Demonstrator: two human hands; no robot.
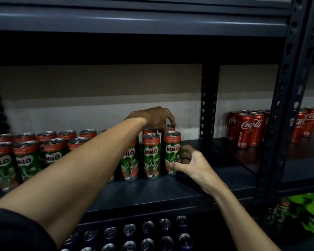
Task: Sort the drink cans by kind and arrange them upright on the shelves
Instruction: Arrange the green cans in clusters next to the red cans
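Note:
Several green Milo cans [151, 156] stand upright in two rows along the dark middle shelf [152, 194]. My left hand [156, 118] reaches over the front row, its fingers curled on the top of a back-row Milo can [170, 128]. My right hand [187, 162] wraps around the lower side of the rightmost front Milo can [171, 151], which stands upright on the shelf.
Several red Coca-Cola cans [250, 129] stand upright on the neighbouring shelf to the right, past a dark perforated upright [209, 105]. Blue cans [147, 230] fill the shelf below. A green plastic bag [308, 211] with cans lies at the lower right.

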